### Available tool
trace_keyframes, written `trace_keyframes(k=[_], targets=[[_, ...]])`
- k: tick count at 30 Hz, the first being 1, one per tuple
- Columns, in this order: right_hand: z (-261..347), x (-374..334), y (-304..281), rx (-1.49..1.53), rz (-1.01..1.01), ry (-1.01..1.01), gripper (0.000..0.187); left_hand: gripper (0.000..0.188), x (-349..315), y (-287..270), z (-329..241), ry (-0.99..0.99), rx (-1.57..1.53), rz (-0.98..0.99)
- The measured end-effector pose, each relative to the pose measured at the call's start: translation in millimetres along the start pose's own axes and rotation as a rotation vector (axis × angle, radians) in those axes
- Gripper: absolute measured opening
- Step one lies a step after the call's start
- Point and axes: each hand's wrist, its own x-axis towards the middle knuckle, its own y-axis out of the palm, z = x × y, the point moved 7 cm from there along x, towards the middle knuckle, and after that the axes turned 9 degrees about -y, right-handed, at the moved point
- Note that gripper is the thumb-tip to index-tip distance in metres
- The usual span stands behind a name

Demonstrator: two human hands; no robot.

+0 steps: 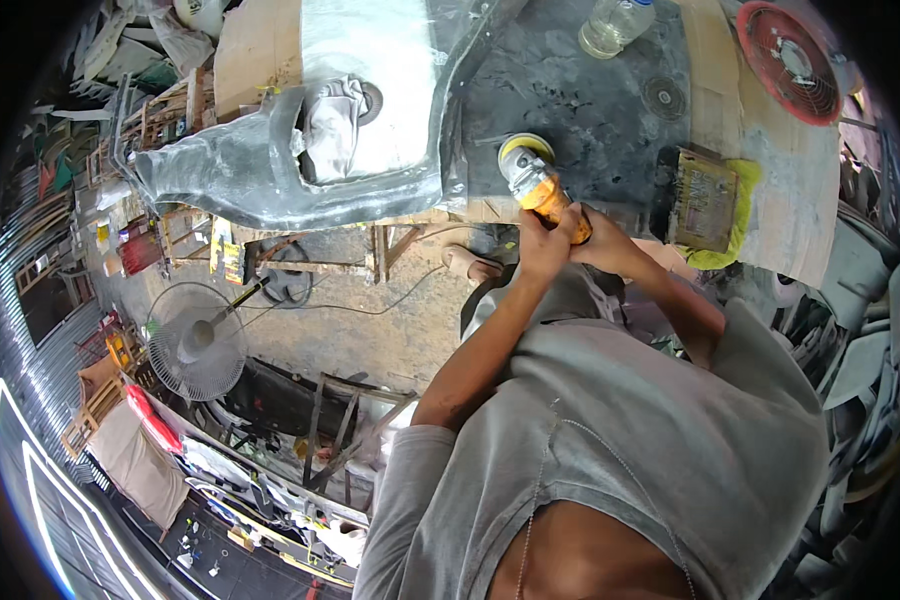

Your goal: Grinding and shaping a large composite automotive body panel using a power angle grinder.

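An orange angle grinder with a yellow-rimmed disc at its far end lies over the near edge of the dark workbench. My left hand grips its orange body from the left. From the right, my right hand closes on the same body. Both hands touch each other at the tool's rear. A silver-grey moulded body panel lies on the bench to the left, with a crumpled grey rag on it.
On the bench stand a clear plastic bottle, a dark round disc and a wooden block on a yellow cloth. A red fan sits far right. A standing fan and a cable lie on the floor at left.
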Motion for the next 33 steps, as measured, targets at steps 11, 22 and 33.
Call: trace_keyframes(k=[11,22,33], targets=[[-7.2,9.5,16.7,0.100,0.095,0.218,0.062,0.028,-2.5,-15.5,5.3,-0.377,-0.009,-0.080],[-1.1,-1.4,11.8,0.053,0.200,0.436,0.061,0.029,-0.5,-12.3,19.7,-0.363,-0.088,0.058],[-32.1,-24.1,-8.4,-0.065,0.198,0.256,0.067,0.043,-22.3,3.9,53.3,-0.617,-0.484,0.172]])
